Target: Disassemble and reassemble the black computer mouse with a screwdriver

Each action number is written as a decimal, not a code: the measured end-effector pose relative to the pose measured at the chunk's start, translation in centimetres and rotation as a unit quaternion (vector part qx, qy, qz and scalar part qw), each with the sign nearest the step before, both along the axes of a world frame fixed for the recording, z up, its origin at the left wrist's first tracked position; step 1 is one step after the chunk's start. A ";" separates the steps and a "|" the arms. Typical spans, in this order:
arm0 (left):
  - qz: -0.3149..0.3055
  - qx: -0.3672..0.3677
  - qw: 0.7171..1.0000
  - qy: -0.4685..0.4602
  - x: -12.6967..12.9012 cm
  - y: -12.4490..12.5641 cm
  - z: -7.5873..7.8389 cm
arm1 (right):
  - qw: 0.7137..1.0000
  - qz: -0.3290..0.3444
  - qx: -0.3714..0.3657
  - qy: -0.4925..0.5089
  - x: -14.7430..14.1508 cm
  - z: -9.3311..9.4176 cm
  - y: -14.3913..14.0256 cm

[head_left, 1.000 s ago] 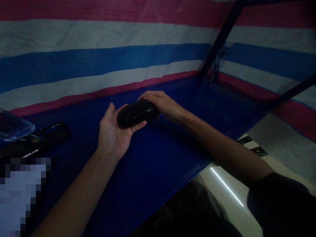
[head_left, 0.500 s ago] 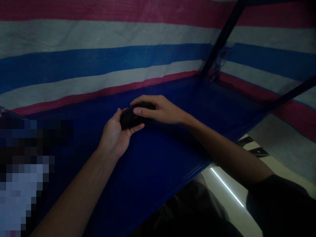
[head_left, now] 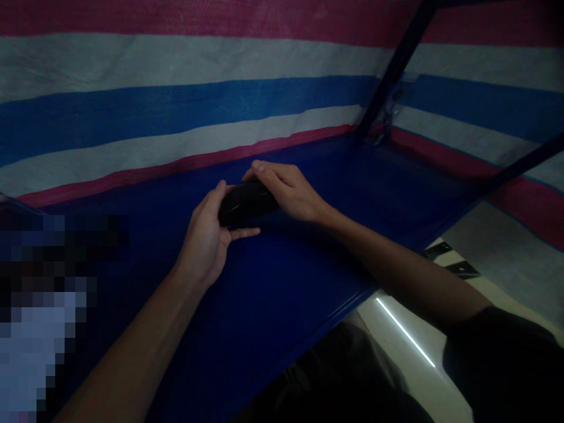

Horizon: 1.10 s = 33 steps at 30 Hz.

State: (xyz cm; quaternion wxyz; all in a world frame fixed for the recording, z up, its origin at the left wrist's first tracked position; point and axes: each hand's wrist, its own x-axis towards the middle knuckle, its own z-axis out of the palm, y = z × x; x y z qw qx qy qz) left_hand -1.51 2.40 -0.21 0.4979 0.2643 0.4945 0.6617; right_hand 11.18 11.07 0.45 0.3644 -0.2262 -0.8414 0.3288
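A smooth, glossy black object (head_left: 247, 204), rounded and a little longer than a palm, is held above the blue surface; its exact kind I cannot make out in the dim light. My left hand (head_left: 208, 235) grips its left end, thumb along the upper side and one finger stretched out below. At the other end, my right hand (head_left: 293, 191) is closed over the top with the thumb raised near the index finger. My right fingers' far parts are hidden behind the object.
Under both hands spreads a dark blue sheet-like surface (head_left: 264, 288). Striped red, white and blue fabric (head_left: 198, 106) walls the back and right. A dark pole (head_left: 396, 70) slants up at the far corner. Pale floor (head_left: 388, 346) shows at lower right; pixelated blocks cover the lower left.
The black object has turned in my hands, showing more of its glossy side. My right thumb has moved up off its near face, and my left hand has rolled slightly.
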 end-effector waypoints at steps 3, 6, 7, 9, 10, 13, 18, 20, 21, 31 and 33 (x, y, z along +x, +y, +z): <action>0.007 0.041 0.990 0.132 -0.4 0.0 -0.3 | 0.997 -0.043 -0.065 0.018 0.1 0.4 0.0; -0.051 0.037 0.971 0.232 -0.5 -0.2 -0.4 | 0.992 -0.069 -0.092 0.044 0.1 0.4 0.1; -0.076 0.027 0.963 0.256 -0.3 -0.3 -0.4 | 0.991 -0.074 -0.099 0.052 0.1 0.4 0.2; -0.110 0.012 0.955 0.277 0.4 -0.7 -0.5 | 0.989 -0.073 -0.109 0.068 -0.1 0.2 0.1; -0.128 0.008 0.955 0.267 1.0 -0.8 -0.6 | 0.989 -0.066 -0.111 0.074 -0.2 0.2 0.0; -0.132 0.020 0.977 0.169 2.4 -1.1 -0.8 | 0.990 -0.053 -0.101 0.077 -0.6 0.0 -0.2; -0.010 0.085 0.996 0.039 1.7 -0.8 0.2 | 0.994 -0.106 -0.014 0.016 -0.5 -0.3 0.8; 0.017 0.065 0.998 0.018 0.6 -0.6 0.9 | 0.991 -0.103 0.045 -0.072 -0.3 -0.7 1.4; 0.027 0.055 0.998 0.012 0.0 -0.5 1.1 | 0.985 -0.087 0.080 -0.127 -0.3 -1.0 1.6; 0.113 -0.018 0.992 0.044 -2.2 1.1 0.0 | 0.925 0.004 0.223 -0.309 -1.5 -2.9 1.0; 0.133 -0.015 0.990 0.052 -2.3 1.2 -0.3 | 0.925 0.008 0.227 -0.304 -1.6 -3.0 1.1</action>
